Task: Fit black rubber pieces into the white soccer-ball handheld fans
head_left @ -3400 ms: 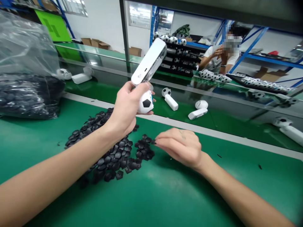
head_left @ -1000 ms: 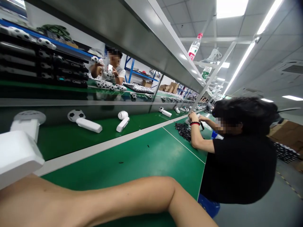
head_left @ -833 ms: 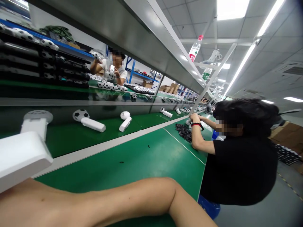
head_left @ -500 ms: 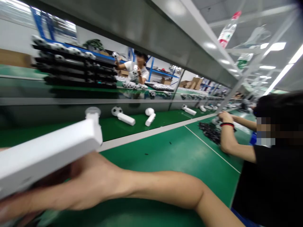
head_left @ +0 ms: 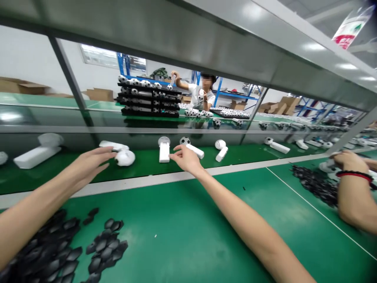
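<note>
In the head view, both hands of the person reach over the far edge of the green table (head_left: 191,232), above a lower green strip where white devices lie in a loose row. The left hand (head_left: 85,165) has its fingers long and spread, so its grip is wide and holds nothing. Its fingertips are right beside the round head of a white ball device (head_left: 125,158); whether they touch it, I cannot tell. The handle of this device points to the left, behind the head.

The right hand (head_left: 188,159) has also a wide grip, with thumb and fingers apart and nothing held. Its fingertips are just beside the handle of an upright-looking white device (head_left: 164,154), whose handle points toward the person; I cannot tell if there is contact. Close behind this hand lies a football-patterned device (head_left: 196,151), and farther right, a vented-head device (head_left: 221,155). To the left of the left hand lies another white device (head_left: 37,158).

On the table, near the left forearm, there is a big pile of black pieces (head_left: 50,251), with a smaller group (head_left: 107,243) beside it. At the right, a co-worker's hand (head_left: 349,162) is near a second black pile (head_left: 315,184). Across, a co-worker in a white shirt (head_left: 193,94) sits beside stacked black trays (head_left: 149,103).
</note>
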Motion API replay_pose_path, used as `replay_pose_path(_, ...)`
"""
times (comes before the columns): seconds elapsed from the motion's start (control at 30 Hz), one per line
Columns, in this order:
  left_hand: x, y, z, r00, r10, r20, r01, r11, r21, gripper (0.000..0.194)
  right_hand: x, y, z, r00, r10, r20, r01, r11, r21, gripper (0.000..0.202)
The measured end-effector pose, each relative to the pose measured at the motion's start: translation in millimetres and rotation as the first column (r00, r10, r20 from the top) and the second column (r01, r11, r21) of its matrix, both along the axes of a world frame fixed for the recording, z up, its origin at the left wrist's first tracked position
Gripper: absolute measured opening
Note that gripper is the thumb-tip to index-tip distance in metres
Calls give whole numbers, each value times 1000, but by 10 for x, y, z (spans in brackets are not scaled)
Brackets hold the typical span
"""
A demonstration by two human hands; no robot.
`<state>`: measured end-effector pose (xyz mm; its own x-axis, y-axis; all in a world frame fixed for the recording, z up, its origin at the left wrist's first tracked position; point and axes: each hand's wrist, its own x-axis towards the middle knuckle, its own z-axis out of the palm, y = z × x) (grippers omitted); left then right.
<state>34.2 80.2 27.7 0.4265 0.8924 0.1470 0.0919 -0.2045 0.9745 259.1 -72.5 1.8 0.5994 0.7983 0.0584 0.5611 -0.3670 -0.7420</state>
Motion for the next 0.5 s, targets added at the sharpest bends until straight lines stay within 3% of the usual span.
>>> replay_pose_path(0.1, 101, -40, -13, 998, 36, -57, -43, 991, -126, 29, 145, 278, -155, 997, -60, -53, 58, 998, -33, 50)
replay_pose_path(0.23, 241, -293, 32, 998, -55, -29, 49, 982, -183, 24, 83, 616, -208, 993, -59, -101, 53, 997, -58, 37)
replay_pose_path(0.3, 233, -363, 70, 996, -79, 40, 87, 967, -239, 23, -35, 676, -167, 992, 25, -124, -27, 999, -21, 31)
replay_pose_path(0.4, 144, -369, 111, 984, -16, 180, 85, 920, -383, 34, -325, 565, -89, 968, 213, -130, -204, 976, 80, 32)
replay_pose_path(0.5, 83, -371, 108, 935, 65, 349, 82, 918, -389, 44, -735, 285, -59, 907, 418, 41, -420, 897, 140, 59)
